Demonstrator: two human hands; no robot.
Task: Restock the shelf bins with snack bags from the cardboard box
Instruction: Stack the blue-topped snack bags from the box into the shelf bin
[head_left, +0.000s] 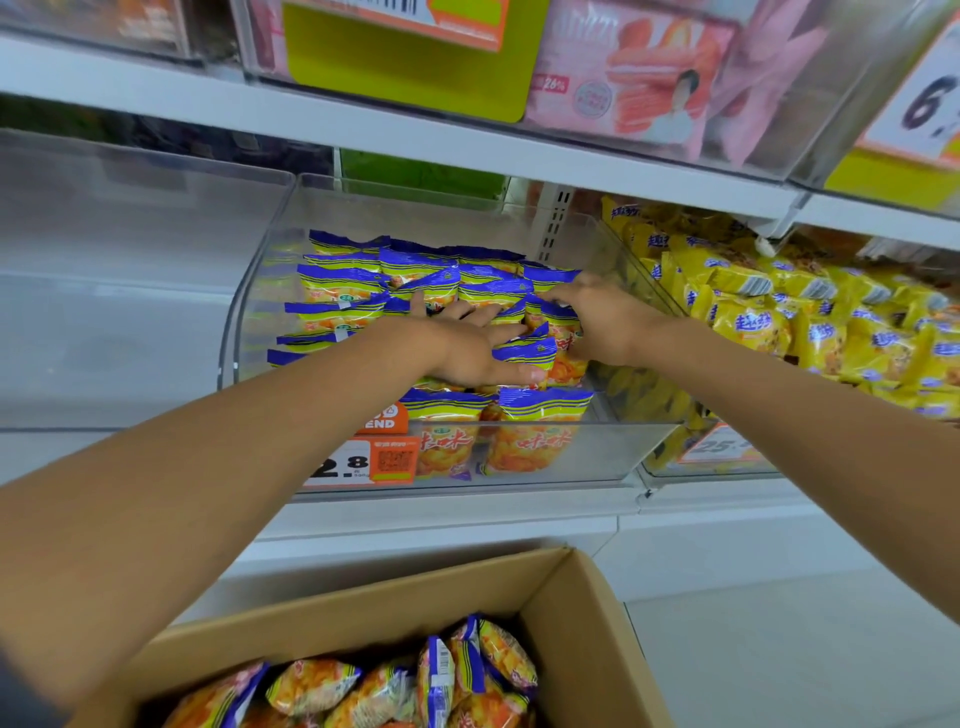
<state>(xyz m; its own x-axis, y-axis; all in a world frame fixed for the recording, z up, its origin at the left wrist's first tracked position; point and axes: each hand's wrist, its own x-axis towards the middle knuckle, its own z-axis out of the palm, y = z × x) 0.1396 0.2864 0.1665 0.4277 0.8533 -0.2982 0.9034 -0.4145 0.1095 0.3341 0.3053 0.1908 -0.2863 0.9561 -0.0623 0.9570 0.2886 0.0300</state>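
A clear plastic shelf bin (545, 457) holds several orange snack bags (340, 283) with blue-and-yellow tops, standing in rows. Both of my hands are inside it. My left hand (467, 348) lies flat with spread fingers against the bags in the middle of the bin, its thumb under one bag (530, 353). My right hand (605, 319) curls its fingers over the tops of the bags at the bin's right side. Below, the open cardboard box (587, 618) holds several more of the same snack bags (498, 657).
A neighbouring bin on the right is full of yellow snack bags (810, 317). A frosted bin (114, 291) sits on the left. An orange price tag (363, 460) hangs on the bin front. The shelf above (363, 130) carries bins with pink packets (649, 88).
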